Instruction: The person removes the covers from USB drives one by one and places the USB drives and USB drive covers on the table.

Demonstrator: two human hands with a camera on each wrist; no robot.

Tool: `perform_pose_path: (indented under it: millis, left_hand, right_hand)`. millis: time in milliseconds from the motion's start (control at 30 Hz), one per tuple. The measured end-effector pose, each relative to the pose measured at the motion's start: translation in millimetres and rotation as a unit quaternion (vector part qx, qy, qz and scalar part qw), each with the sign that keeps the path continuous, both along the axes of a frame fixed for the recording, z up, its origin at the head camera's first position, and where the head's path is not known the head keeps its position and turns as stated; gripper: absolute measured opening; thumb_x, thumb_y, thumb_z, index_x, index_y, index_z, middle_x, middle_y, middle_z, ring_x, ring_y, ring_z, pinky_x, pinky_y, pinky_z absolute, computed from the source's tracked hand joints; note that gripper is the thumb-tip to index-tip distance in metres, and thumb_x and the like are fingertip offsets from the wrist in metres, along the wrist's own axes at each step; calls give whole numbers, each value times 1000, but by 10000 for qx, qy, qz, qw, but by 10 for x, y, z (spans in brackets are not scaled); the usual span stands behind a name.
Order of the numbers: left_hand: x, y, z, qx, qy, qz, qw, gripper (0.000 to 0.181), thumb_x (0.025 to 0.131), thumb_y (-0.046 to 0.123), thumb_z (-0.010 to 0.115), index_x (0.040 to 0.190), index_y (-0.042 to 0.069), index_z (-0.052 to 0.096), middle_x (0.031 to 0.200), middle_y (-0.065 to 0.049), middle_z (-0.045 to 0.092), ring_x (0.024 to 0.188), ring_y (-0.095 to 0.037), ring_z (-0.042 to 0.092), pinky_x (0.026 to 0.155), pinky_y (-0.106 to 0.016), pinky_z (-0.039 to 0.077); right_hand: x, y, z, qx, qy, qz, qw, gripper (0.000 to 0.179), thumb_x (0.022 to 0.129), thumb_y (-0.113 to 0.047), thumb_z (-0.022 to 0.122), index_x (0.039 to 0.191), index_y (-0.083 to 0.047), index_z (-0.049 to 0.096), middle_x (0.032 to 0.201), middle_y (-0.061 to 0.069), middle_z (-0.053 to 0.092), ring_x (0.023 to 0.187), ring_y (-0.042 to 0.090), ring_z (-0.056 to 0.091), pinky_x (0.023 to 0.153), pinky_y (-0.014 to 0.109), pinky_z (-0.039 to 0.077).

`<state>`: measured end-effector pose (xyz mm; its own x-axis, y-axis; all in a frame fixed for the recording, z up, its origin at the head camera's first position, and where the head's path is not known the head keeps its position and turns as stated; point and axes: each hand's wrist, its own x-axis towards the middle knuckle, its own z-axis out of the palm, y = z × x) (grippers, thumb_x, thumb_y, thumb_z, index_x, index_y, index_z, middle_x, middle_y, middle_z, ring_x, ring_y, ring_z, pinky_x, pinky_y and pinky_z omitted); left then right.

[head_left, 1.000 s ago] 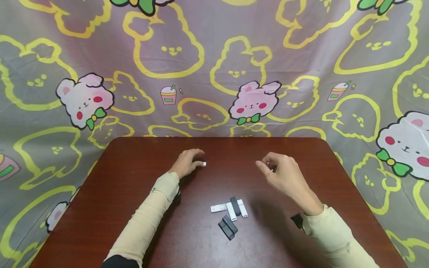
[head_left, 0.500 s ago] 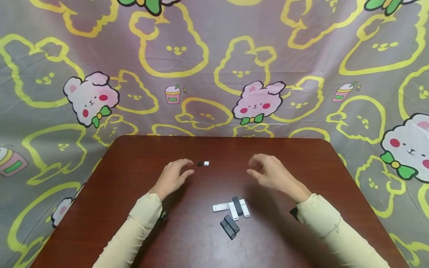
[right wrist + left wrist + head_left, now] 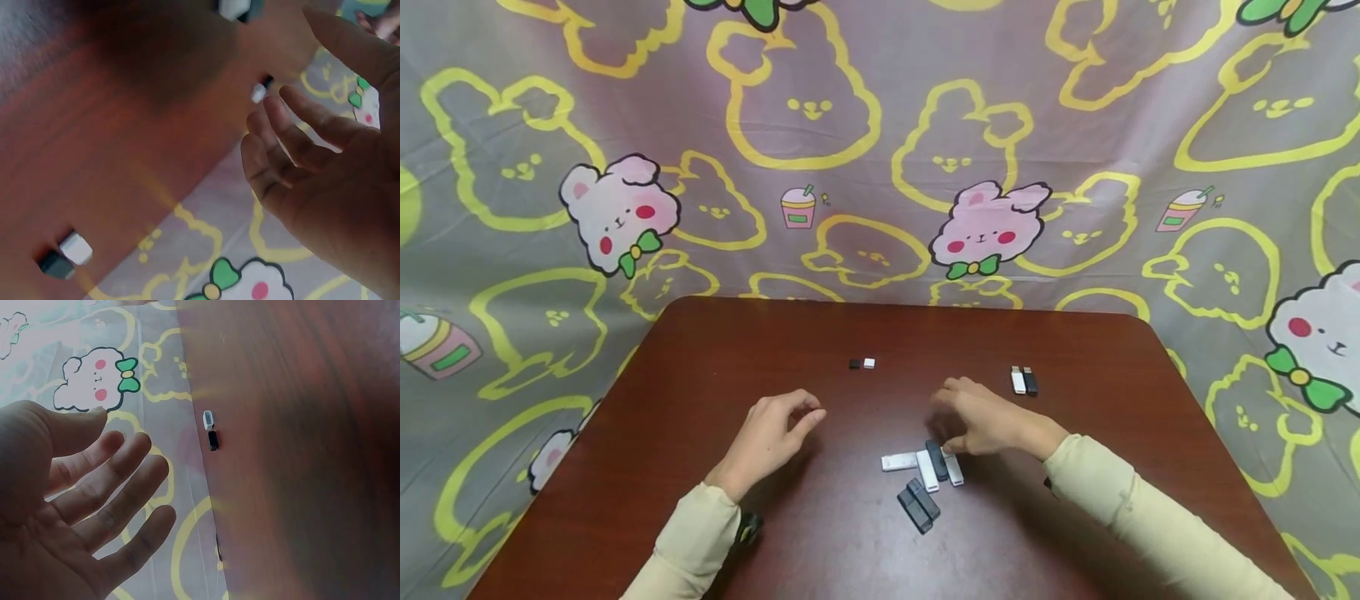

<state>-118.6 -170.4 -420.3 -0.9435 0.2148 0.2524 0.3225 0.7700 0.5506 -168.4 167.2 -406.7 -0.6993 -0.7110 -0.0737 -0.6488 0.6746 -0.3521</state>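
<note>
My right hand (image 3: 988,417) hovers at the far edge of a small pile of USB sticks in the head view, its fingers loosely bent with nothing held. The pile has a black stick (image 3: 937,461) leaning on a white stick (image 3: 928,471), another white one (image 3: 955,471) partly behind the right hand, a white stick (image 3: 898,462) lying crosswise, and a dark grey pair (image 3: 918,505) in front. My left hand (image 3: 767,437) is raised above the table left of the pile, holding nothing; the left wrist view shows its fingers (image 3: 125,531) spread loosely.
A small black cap (image 3: 854,364) and a white cap (image 3: 869,363) lie side by side at the back. Further right, a white USB stick (image 3: 1018,381) and a black one (image 3: 1030,382) lie with metal plugs bare. A patterned curtain (image 3: 850,150) hangs behind the brown table (image 3: 737,350).
My left hand has withdrawn from the caps toward me, uncovering the black cap. My right hand has moved left and nearer to the pile, revealing the two uncapped sticks.
</note>
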Motion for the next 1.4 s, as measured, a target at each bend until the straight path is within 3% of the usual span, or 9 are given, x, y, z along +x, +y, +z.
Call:
perform_pose_path:
  millis: [300, 600, 800, 1000, 1200, 1400]
  left_hand:
    - [147, 35, -50, 173, 6, 192, 9997, 12, 96, 27, 71, 93, 15, 75, 89, 10, 76, 70, -1, 58, 67, -22, 48]
    - [174, 78, -44, 228, 190, 142, 9995, 5, 92, 22, 75, 89, 18, 74, 84, 10, 75, 67, 0, 55, 65, -20, 46]
    - [164, 83, -59, 245, 291, 121, 9992, 4, 91, 20, 76, 89, 21, 73, 83, 11, 75, 71, 0, 60, 67, -23, 51]
    - [155, 82, -41, 324, 133, 143, 9993, 11, 94, 26, 73, 90, 17, 73, 85, 10, 75, 74, -3, 64, 70, -30, 56]
    - [163, 92, -29, 450, 56, 7, 9990, 6, 92, 23, 75, 90, 18, 72, 82, 10, 74, 72, -4, 63, 69, -32, 56]
    - [139, 125, -29, 477, 132, -86, 9987, 6, 90, 18, 77, 92, 19, 72, 82, 10, 75, 74, -2, 65, 70, -29, 54]
  right_hand:
    - [109, -96, -190, 600, -240, 128, 9978, 73, 69, -28, 95, 130, -5, 62, 121, 5, 60, 104, 18, 51, 86, 38, 49]
    - [148, -123, -239, 686, -73, 105, 9976, 63, 67, -29, 95, 119, -10, 66, 116, -1, 59, 102, 14, 51, 85, 37, 50]
    - [156, -111, -274, 573, 175, 250, 9979, 55, 66, -30, 95, 110, -9, 68, 108, -2, 58, 97, 14, 51, 80, 34, 50]
    - [123, -104, -324, 520, 615, 331, 9962, 52, 70, -35, 91, 108, -8, 70, 107, -1, 61, 98, 15, 55, 81, 35, 53]
    - [75, -75, -352, 280, 907, 472, 9944, 54, 72, -39, 89, 112, -7, 71, 114, 1, 64, 102, 15, 58, 81, 34, 57]
    - [6, -19, -263, -112, 1037, 356, 9939, 56, 74, -36, 89, 118, -6, 70, 125, 3, 61, 112, 15, 59, 89, 36, 58]
